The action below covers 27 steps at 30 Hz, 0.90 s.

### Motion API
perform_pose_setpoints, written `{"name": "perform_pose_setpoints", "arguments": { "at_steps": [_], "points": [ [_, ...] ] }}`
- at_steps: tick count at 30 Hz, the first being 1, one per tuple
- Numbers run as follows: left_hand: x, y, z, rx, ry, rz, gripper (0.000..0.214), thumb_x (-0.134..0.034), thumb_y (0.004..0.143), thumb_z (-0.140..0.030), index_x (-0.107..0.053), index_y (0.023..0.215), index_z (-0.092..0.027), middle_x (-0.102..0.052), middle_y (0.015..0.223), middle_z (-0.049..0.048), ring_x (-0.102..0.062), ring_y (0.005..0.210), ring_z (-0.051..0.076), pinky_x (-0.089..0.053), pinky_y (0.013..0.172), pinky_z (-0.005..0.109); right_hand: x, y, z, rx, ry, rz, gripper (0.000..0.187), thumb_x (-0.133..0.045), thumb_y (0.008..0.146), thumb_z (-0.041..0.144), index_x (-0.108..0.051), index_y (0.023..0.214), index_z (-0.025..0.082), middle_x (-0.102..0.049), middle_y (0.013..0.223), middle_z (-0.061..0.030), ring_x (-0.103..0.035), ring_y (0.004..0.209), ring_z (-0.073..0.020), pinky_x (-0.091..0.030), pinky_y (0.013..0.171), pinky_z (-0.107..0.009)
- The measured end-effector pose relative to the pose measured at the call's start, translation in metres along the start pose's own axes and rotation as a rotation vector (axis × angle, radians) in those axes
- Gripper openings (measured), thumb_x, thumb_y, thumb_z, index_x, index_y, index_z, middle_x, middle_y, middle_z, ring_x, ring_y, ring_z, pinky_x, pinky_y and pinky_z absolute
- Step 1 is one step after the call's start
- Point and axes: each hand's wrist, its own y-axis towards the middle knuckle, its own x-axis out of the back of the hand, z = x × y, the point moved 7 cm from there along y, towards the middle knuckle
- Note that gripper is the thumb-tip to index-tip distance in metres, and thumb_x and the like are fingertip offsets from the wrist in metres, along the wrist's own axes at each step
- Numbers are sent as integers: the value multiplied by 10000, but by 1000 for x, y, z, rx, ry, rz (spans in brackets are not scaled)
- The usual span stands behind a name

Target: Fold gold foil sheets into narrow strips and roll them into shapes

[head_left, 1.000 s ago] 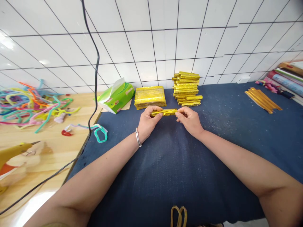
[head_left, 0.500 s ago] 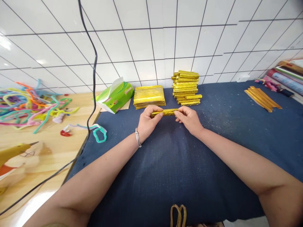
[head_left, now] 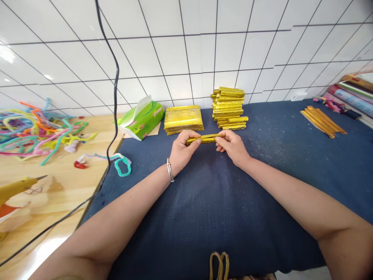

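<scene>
A narrow folded strip of gold foil paper stretches between my two hands, a slit showing along its length. My left hand, with a silver bangle at the wrist, pinches its left end between thumb and fingers. At the right end, my right hand grips it the same way. Just behind my left hand lies a flat stack of gold foil sheets. A taller pile of folded gold foil strips stands behind my right hand, against the wall.
A green tissue pack sits left of the foil stack. Flat gold strips lie at the right. Colourful pipe cleaners and a yellow glue gun occupy the wooden table. A black cable hangs down on the left.
The foil strip between my fingers has parted slightly along its length, showing a gap between its layers. Both hands stay in almost the same place.
</scene>
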Motion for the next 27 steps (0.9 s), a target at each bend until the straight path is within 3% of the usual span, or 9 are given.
{"name": "perform_pose_setpoints", "arguments": {
  "at_steps": [5,14,21,27],
  "points": [
    [-1,-1,-4,-24,13,11,135,-627,796,-282,-637,905,-202,-593,921,22,-538,864,147,-427,820,269,2,1,-3,-23,27,-20,295,-602,789,405,-518,1006,224,-605,686,45,-588,528,-92,-451,480,-201],
    [-3,-1,-6,-66,32,34,130,-626,799,-268,-632,910,-200,-604,945,26,-551,896,150,-427,866,284,1,1,-2,-22,4,2,187,-588,797,377,-556,898,224,-594,646,46,-578,510,-87,-449,476,-195],
    [-6,-1,9,114,-151,23,190,-664,773,-303,-635,924,-190,-620,841,8,-546,619,86,-464,613,219,0,1,-5,-21,18,-9,258,-602,790,405,-526,958,223,-603,678,45,-586,530,-88,-449,482,-196],
    [-3,0,13,130,-230,-52,196,-672,768,-310,-633,910,-181,-618,841,5,-561,632,78,-479,603,204,-2,1,-6,-6,64,17,266,-631,772,387,-508,930,213,-626,746,27,-607,579,-95,-466,505,-204]
  ]
}}
